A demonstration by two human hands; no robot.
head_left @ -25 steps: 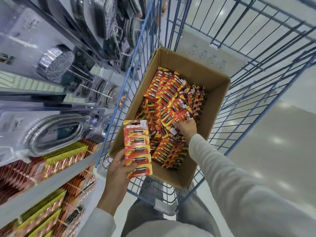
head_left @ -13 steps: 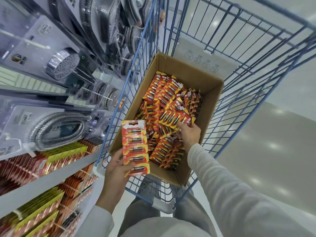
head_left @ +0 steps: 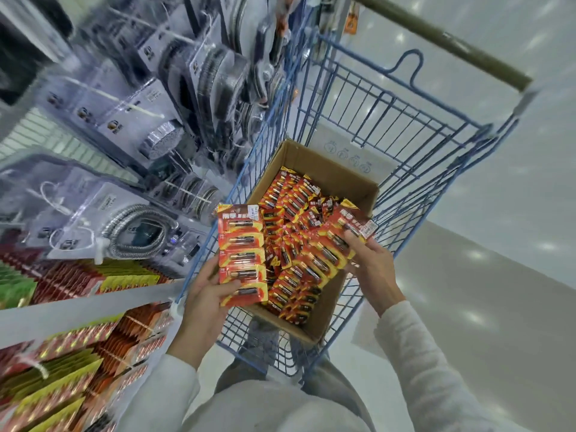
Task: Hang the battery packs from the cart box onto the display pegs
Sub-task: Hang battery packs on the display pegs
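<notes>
Two strips of battery packs are held over the box in the cart: my left hand grips the left strip above the box's near-left corner, and my right hand grasps the right strip, tilted, by its right wall. Loose packs fill the box.

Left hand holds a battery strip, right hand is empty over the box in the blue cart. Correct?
No. The right hand is not empty: it grips a second battery strip over the box. The head view shows it. The left hand holds the first battery strip, and the box sits in the blue cart.
</notes>
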